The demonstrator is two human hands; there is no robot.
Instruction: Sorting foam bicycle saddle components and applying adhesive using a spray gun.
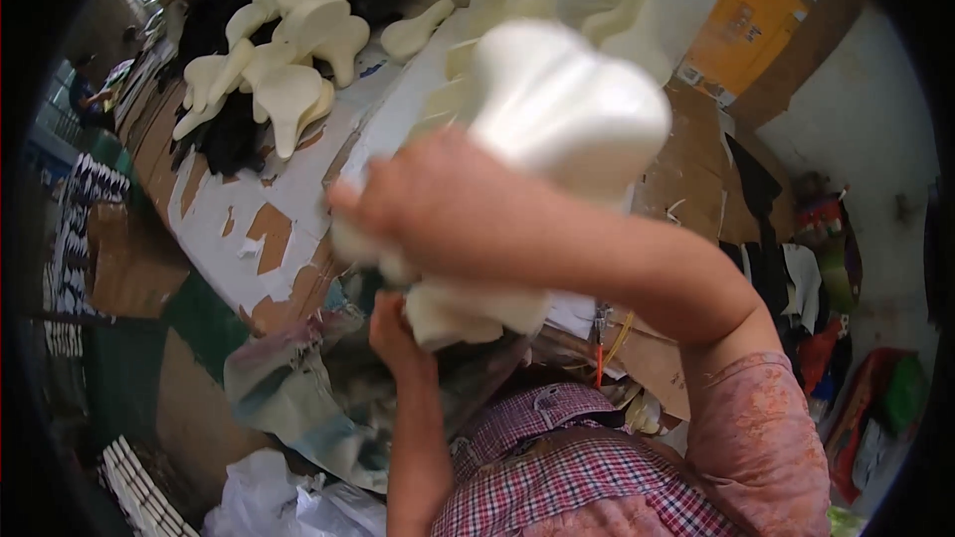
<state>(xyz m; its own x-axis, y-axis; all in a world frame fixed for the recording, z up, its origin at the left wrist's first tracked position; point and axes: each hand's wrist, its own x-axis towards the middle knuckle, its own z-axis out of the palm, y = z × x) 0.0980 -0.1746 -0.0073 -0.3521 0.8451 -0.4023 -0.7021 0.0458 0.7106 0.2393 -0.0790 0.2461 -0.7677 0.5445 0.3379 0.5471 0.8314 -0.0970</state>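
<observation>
A cream, glossy bicycle saddle pad [582, 104] is raised over the near part of the table, its broad end toward the upper right. My right hand [428, 194] reaches across to the left, closed at the narrow side of this pad and smeared by motion; my forearm covers part of it. Below, my left hand [391, 331] is closed on the edge of another cream saddle pad [458, 313], close above the cloth in my lap. My right arm hides the upper part of that lower pad, so I cannot tell whether the two pads touch.
Many cream saddle pads [308, 25] lie heaped on black material at the far left of the cardboard-covered table [229, 239]. More pads [617, 15] lie under translucent sheeting at the back. Orange packaging [746, 25] leans at the back right. White plastic bags [288, 497] lie at lower left.
</observation>
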